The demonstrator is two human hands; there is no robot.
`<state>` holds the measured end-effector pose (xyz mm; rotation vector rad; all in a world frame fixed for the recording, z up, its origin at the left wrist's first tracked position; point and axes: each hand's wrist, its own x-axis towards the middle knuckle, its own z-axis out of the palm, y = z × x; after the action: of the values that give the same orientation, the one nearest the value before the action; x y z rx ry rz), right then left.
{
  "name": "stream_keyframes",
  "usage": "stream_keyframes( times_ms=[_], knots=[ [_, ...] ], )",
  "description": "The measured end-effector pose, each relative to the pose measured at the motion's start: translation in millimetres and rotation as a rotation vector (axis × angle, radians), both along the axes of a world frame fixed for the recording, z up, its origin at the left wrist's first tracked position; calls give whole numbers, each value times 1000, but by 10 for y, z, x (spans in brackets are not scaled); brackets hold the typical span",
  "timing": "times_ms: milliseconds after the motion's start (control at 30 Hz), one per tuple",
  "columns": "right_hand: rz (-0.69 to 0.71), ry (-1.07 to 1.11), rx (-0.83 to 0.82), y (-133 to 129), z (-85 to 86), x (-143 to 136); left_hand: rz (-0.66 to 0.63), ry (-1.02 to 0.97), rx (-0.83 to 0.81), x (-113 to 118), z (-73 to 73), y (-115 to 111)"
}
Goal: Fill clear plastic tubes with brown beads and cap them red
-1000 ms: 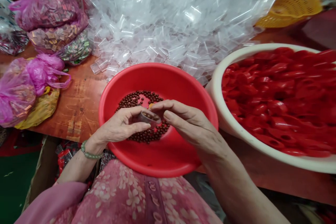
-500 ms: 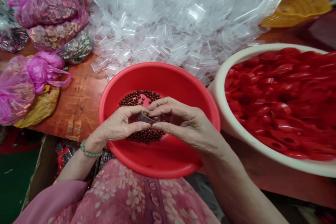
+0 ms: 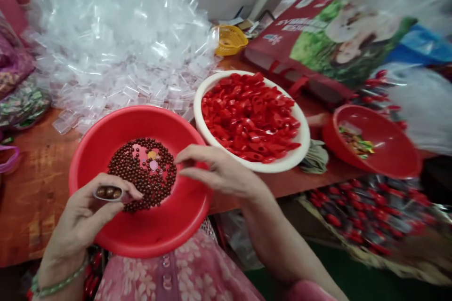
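Note:
My left hand [image 3: 83, 214] is wrapped round a small clear plastic container [image 3: 120, 197], its mouth toward me and several brown balls showing inside. It is over the left side of a red basin [image 3: 183, 127]. A layer of small shiny brown balls [image 3: 141, 183] covers part of the basin floor, with a bare patch where a printed pattern shows. Over the basin's right side, my right hand [image 3: 215, 169] has thumb and fingers apart, with nothing visible between them.
A white basin [image 3: 303, 150] full of red plastic pieces [image 3: 247, 117] adjoins on the right. Behind lies a heap of clear plastic containers [image 3: 123, 56]. Farther right are a tilted red bowl [image 3: 395, 150] with small wrapped pieces, a printed bag [image 3: 310, 37] and a yellow basket [image 3: 231, 40].
My hands have parted: the right has let go of the container and moved right, while the left keeps it. The view has swung right, bringing the white basin fully in.

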<state>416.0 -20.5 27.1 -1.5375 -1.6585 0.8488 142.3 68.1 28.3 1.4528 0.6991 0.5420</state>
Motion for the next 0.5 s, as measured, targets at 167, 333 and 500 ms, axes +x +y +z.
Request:
stream_keyframes(
  times_ms=[167, 333, 500],
  knots=[
    [-553, -474, -246, -73, -152, 885, 96, 78, 92, 51, -22, -47],
    [-541, -571, -373, 97, -520, 1228, 128, 121, 160, 120, -40, -75],
    [-567, -532, -338, 136, -650, 1224, 138, 102, 75, 274, -26, -104]
  ],
)
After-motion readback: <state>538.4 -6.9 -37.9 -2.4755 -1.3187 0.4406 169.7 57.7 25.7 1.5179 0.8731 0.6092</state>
